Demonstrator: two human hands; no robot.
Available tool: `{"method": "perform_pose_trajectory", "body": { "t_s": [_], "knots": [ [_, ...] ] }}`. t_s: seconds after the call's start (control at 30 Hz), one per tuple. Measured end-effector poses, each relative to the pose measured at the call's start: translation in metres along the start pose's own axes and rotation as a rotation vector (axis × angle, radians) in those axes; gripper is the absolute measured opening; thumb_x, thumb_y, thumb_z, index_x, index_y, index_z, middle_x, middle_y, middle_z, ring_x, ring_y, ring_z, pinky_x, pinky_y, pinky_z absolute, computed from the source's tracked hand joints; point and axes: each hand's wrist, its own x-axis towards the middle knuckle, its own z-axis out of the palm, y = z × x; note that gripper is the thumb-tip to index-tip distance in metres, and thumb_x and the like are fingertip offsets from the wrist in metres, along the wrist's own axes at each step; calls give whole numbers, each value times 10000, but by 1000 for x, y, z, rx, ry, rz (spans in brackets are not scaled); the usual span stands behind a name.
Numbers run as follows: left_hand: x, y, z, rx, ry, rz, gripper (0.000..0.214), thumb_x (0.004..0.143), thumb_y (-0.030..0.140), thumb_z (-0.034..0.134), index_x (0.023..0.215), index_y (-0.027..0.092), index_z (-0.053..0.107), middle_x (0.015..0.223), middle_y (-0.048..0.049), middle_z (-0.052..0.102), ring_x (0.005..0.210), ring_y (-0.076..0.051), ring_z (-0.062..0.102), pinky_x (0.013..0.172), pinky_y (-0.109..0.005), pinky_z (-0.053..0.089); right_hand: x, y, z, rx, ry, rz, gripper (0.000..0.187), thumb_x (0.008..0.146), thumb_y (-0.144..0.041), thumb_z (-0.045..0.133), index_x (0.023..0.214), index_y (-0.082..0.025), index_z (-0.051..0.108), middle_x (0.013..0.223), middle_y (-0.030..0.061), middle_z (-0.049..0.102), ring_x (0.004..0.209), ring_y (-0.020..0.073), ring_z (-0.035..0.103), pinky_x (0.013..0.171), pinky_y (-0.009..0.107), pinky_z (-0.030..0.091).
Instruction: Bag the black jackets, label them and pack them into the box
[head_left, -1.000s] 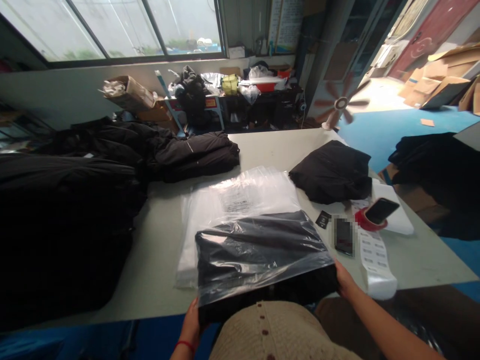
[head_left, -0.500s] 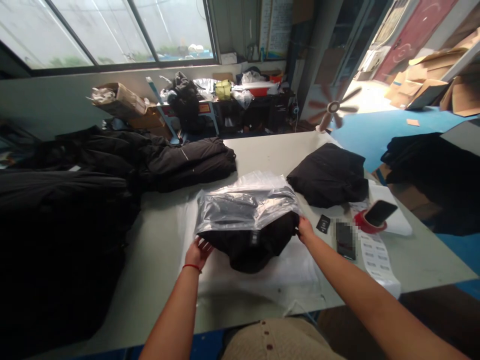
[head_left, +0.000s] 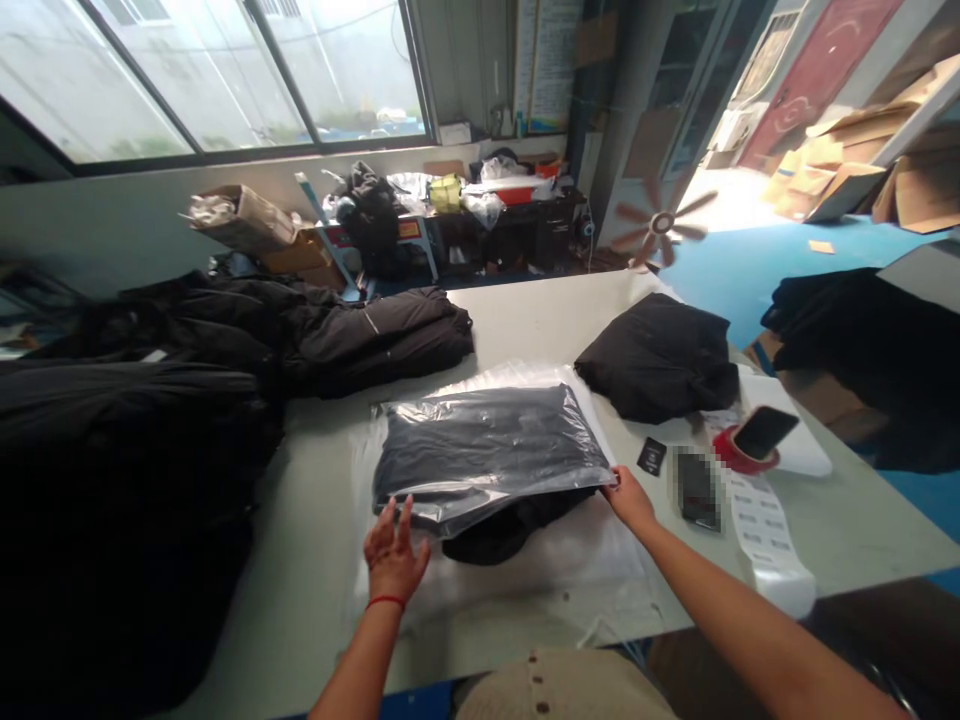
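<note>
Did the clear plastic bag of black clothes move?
Yes. The clear plastic bag of black clothes went from the pale table's near edge farther in, toward the folded black garment.

folded black garment (head_left: 660,355) beside a phone (head_left: 765,432) on red tape roll (head_left: 729,458); black jackets (head_left: 150,400) piled left

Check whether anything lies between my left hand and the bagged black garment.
Nothing visible does. The left hand, fingers spread, is right by the near left corner of the clear bag holding the black garment; only flat plastic sheeting lies between them. The right hand pinches the bag's near right corner.
</note>
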Motion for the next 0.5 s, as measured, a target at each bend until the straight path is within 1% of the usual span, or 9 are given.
{"method": "perform_pose_trajectory", "body": {
  "t_s": [0.03, 0.1, 0.17, 0.2, 0.23, 0.3, 0.37, 0.43, 0.5],
  "knots": [
    [2, 8, 0, 17, -17, 72, 623, 822, 295, 525, 1435, 241, 433, 1534, -107, 350, 1404, -279, 310, 1156, -455, 206, -1, -7, 0, -12, 6, -22, 237, 789, -387, 588, 920, -194, 627, 856, 79, 658, 821, 224, 615, 727, 297, 446],
    [11, 19, 2, 46, -71, 115, 584, 841, 277, 508, 1423, 250, 463, 1502, -93, 415, 1400, -264, 323, 1158, -444, 195, -4, -22, -2, 33, 13, -149, 184, 813, -372, 546, 805, -205, 622, 829, 79, 650, 841, 232, 599, 745, 307, 441],
    [20, 24, 6, 75, -133, 66, 577, 846, 241, 490, 1423, 231, 466, 1473, -99, 458, 1384, -261, 356, 1138, -449, 239, -10, -31, -5, 132, -24, -328, 168, 789, -370, 560, 785, -212, 616, 844, 68, 645, 846, 229, 583, 766, 318, 446],
    [23, 23, 8, 87, -163, 33, 583, 844, 220, 484, 1426, 219, 462, 1469, -103, 464, 1379, -260, 367, 1123, -445, 270, -14, -32, -6, 168, -52, -384, 152, 764, -362, 578, 776, -214, 610, 841, 59, 642, 839, 225, 577, 772, 321, 448],
    [26, 22, 11, 95, -186, 5, 594, 837, 196, 479, 1431, 209, 454, 1471, -105, 460, 1378, -257, 371, 1109, -438, 297, -18, -29, -7, 184, -73, -390, 129, 740, -343, 587, 753, -215, 599, 819, 50, 636, 824, 219, 573, 774, 323, 449],
    [27, 16, 15, 94, -221, -14, 614, 826, 148, 464, 1437, 204, 445, 1485, -104, 441, 1380, -249, 374, 1098, -419, 325, -27, -18, -6, 184, -76, -245, 85, 700, -298, 579, 684, -218, 554, 734, 29, 614, 780, 212, 576, 757, 326, 455],
    [22, 11, 19, 66, -242, 1, 602, 836, 126, 433, 1432, 205, 454, 1489, -101, 436, 1379, -239, 381, 1103, -404, 329, -36, -4, -1, 260, -64, -6, 66, 679, -275, 563, 673, -225, 520, 686, 13, 601, 740, 210, 595, 710, 323, 472],
    [14, 8, 22, 25, -253, 26, 562, 872, 143, 390, 1425, 209, 467, 1494, -96, 429, 1385, -229, 374, 1113, -395, 323, -47, 5, 10, 469, -84, 187, 90, 677, -283, 563, 735, -231, 518, 712, 13, 620, 725, 215, 628, 652, 320, 496],
    [3, 7, 24, -13, -245, 29, 536, 912, 189, 353, 1437, 233, 446, 1515, -84, 398, 1404, -227, 342, 1127, -420, 303, -57, 5, 25, 719, -112, 332, 158, 681, -294, 571, 818, -239, 515, 751, 15, 640, 704, 215, 653, 605, 322, 520]
  ]
}}
